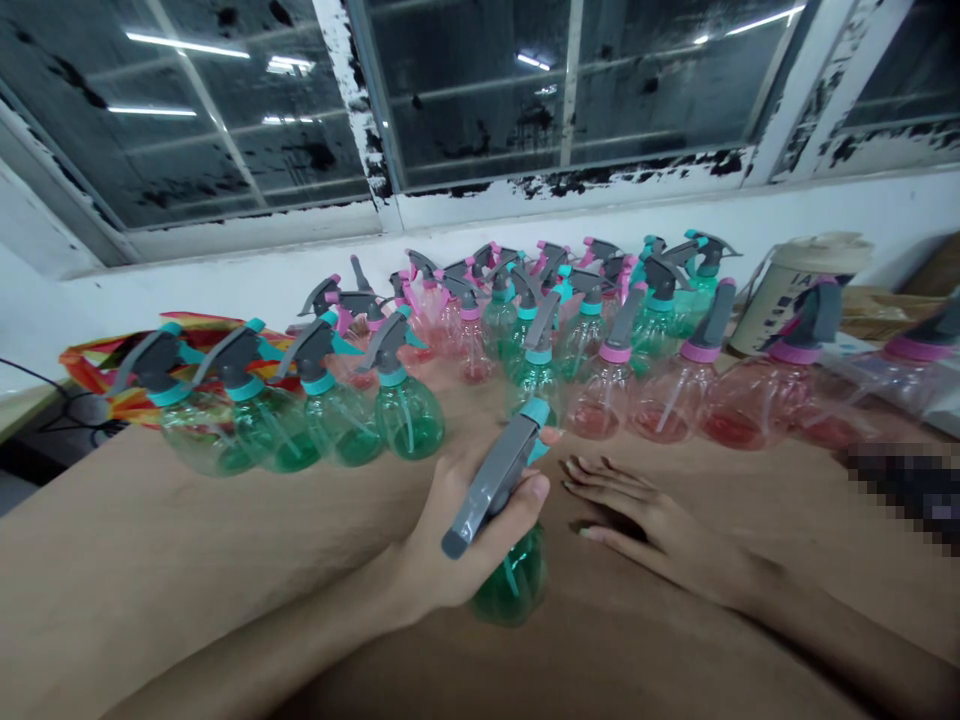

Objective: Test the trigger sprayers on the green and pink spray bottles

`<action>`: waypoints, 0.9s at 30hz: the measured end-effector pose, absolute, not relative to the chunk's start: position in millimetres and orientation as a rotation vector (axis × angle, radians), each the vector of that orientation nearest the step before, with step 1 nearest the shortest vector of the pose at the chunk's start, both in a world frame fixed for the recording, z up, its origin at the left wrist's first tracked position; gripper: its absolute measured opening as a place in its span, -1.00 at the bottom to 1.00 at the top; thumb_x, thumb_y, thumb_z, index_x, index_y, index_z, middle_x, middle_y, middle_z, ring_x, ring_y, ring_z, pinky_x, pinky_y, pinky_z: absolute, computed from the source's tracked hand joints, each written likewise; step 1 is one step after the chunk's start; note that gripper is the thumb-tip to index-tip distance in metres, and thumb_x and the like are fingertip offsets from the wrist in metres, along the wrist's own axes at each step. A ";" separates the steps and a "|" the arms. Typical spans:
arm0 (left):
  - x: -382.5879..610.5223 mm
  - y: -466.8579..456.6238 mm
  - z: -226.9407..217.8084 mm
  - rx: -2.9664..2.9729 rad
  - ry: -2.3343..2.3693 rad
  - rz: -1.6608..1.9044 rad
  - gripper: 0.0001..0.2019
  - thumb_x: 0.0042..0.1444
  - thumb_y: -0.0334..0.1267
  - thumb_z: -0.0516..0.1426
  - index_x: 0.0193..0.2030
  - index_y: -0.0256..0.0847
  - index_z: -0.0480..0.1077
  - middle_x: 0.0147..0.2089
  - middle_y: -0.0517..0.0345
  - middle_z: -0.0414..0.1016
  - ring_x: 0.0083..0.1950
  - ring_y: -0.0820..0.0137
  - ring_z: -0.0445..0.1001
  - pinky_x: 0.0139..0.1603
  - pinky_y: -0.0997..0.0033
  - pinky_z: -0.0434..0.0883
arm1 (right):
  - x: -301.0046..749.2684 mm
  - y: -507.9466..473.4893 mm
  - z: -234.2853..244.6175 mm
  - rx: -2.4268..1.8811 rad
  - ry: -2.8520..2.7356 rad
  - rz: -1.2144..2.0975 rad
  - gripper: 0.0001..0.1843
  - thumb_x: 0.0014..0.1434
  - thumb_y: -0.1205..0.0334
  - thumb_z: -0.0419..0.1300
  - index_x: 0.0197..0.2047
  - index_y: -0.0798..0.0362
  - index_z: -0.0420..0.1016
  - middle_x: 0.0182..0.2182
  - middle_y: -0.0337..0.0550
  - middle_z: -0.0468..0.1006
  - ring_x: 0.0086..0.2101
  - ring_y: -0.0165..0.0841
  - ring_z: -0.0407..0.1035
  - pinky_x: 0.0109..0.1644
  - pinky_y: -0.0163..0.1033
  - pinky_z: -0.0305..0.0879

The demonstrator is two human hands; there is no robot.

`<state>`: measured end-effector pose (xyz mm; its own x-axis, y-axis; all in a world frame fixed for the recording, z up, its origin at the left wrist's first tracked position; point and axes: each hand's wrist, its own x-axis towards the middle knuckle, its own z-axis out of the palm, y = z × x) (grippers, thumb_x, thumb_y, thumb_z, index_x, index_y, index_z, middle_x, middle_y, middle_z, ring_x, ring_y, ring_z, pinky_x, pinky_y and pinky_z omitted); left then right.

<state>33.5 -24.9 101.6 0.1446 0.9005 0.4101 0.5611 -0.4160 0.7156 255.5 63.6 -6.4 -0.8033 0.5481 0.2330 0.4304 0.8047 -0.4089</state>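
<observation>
My left hand (480, 520) is wrapped round the neck of a green spray bottle (514, 580) with a grey trigger head and a teal nozzle. The bottle's upper body is hidden behind my fingers. On the table to its right, my right hand (645, 510) lies palm down with fingers spread, holding nothing. Beyond my left hand, green spray bottles (409, 415) with teal collars stand in a row to the left. Past my right hand runs a row of clear pink spray bottles (664, 400) with pink collars and grey heads.
More pink and green spray bottles (469, 345) crowd the table's back by the wall. A patterned red and orange cloth or bag (202, 330) lies at the left. A large white container (795, 295) stands at the back right, and a blurred dark object (911, 490) rests at the right edge.
</observation>
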 end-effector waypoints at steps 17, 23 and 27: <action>31.9 -24.5 113.2 2.209 1.432 1.192 -0.86 0.14 -0.26 0.03 -0.24 -0.14 0.40 -0.44 0.21 0.43 -0.37 0.40 0.45 -0.31 0.41 0.44 | 255.1 62.9 -6.5 -0.741 -2.641 0.480 -0.43 0.23 -0.01 0.03 0.27 -0.10 0.09 0.25 -0.24 0.14 0.23 -0.27 0.00 0.30 0.02 -0.05; 33.5 -23.1 106.4 2.161 1.423 1.266 -0.75 0.09 -0.28 0.05 -0.08 -0.14 0.40 -0.45 0.21 0.41 -0.40 0.40 0.43 -0.22 0.38 0.45 | 254.1 63.2 -7.0 -0.747 -2.663 0.474 -0.43 0.24 -0.01 0.02 0.28 -0.11 0.07 0.25 -0.25 0.14 0.23 -0.28 0.00 0.30 0.02 -0.05; 32.8 -23.6 103.3 2.100 1.434 1.201 -0.71 0.11 -0.27 0.04 -0.01 -0.14 0.37 -0.35 0.14 0.43 -0.31 0.37 0.47 -0.17 0.33 0.46 | 254.5 63.2 -8.0 -0.744 -2.628 0.502 -0.43 0.22 0.00 0.05 0.27 -0.14 0.08 0.24 -0.26 0.16 0.22 -0.26 0.02 0.29 0.04 -0.04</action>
